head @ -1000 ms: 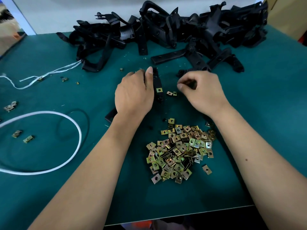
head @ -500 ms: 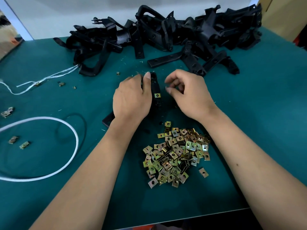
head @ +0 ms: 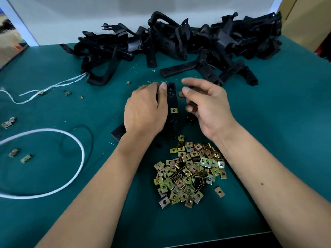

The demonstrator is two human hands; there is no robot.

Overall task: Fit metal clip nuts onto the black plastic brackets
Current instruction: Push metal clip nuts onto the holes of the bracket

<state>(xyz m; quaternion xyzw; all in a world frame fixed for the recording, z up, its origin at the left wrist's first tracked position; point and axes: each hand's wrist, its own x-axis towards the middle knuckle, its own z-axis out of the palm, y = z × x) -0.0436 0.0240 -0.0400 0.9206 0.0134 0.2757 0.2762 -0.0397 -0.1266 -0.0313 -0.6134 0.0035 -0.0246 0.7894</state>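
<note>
While left hand (head: 145, 111) grips — bracket (head: 172, 101) lengthwise, away.

The table (head: 268, 122) carries a matt, dark green covering with a smooth, even surface, flecked with pale fibres. The brackets (head: 179, 43) heaped at the rear are black plastic with a dull sheen on flat faces. The bracket (head: 172, 101) between the hands is the same black plastic. The clip nuts (head: 189, 170) in the front heap are thin sheet metal with a glossy, yellow-green iridescent plating. The cord (head: 71, 176) at left is white, smooth and matt.
</note>
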